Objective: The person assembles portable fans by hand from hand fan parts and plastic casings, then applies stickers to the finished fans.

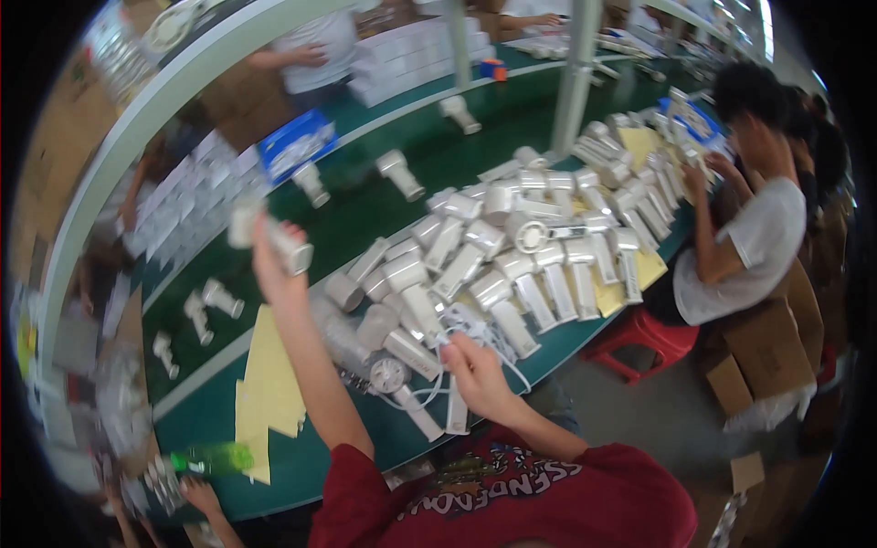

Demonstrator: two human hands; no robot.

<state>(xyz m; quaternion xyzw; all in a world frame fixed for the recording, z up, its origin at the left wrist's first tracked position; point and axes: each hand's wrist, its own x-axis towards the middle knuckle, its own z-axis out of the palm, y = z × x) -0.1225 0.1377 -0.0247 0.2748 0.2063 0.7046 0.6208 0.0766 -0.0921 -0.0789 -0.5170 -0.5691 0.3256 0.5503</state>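
White device in left hand, cable in right hand

white device, blurred, apparently tilted; white cable looped

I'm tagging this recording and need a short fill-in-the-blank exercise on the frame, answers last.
1. The person's ____ hand holds up a white plastic device with a cylindrical head.
2. The plastic stool beyond the right edge of the table is ____.
3. The translucent plastic bottle toward the lower left is ____.
4. The flat paper sheets near that bottle are ____.

Missing words: left; red; green; yellow.
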